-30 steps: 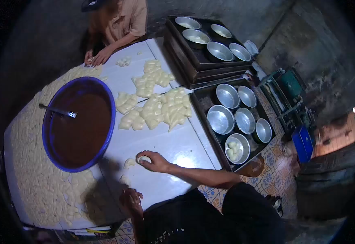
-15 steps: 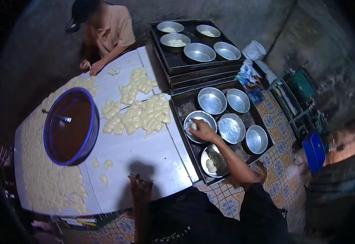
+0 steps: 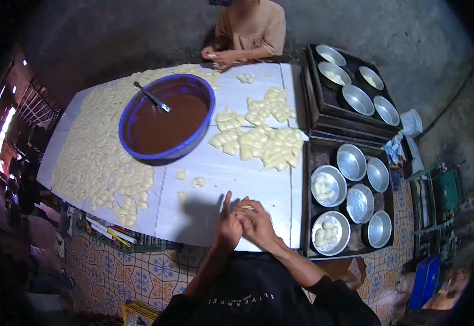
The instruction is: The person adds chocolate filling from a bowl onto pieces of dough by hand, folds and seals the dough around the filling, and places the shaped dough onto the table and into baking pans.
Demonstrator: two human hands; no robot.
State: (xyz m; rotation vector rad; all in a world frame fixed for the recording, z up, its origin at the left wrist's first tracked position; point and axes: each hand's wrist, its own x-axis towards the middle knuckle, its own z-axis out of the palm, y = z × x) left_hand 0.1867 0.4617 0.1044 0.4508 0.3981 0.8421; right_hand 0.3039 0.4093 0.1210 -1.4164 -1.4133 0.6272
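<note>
Over the near edge of the white table (image 3: 272, 190), my two hands are brought together. My right hand (image 3: 258, 224) curls its fingers over a small pale piece of dough (image 3: 246, 207), of which only a sliver shows. My left hand (image 3: 229, 227) presses against it from the left, one finger pointing up; its palm is hidden. To the right, a round pan (image 3: 344, 249) holds several smooth dough balls (image 3: 326, 233). The pan behind it (image 3: 314, 182) also contains dough balls (image 3: 322, 187). Cut dough sheets (image 3: 258, 144) lie ahead, with small loose pieces (image 3: 198, 182) nearer.
A blue basin (image 3: 207, 127) of brown filling, with a metal utensil (image 3: 152, 96) in it, stands left of centre. Dough pieces (image 3: 93, 157) cover the table's left side. A dark tray (image 3: 324, 146) carries the pans; stacked trays (image 3: 315, 117) rise behind. Across the table, a co-worker (image 3: 250, 32) handles dough.
My right hand has left the pan and come over the table to my left hand. Dough balls now show in that pan. The view has turned left.
</note>
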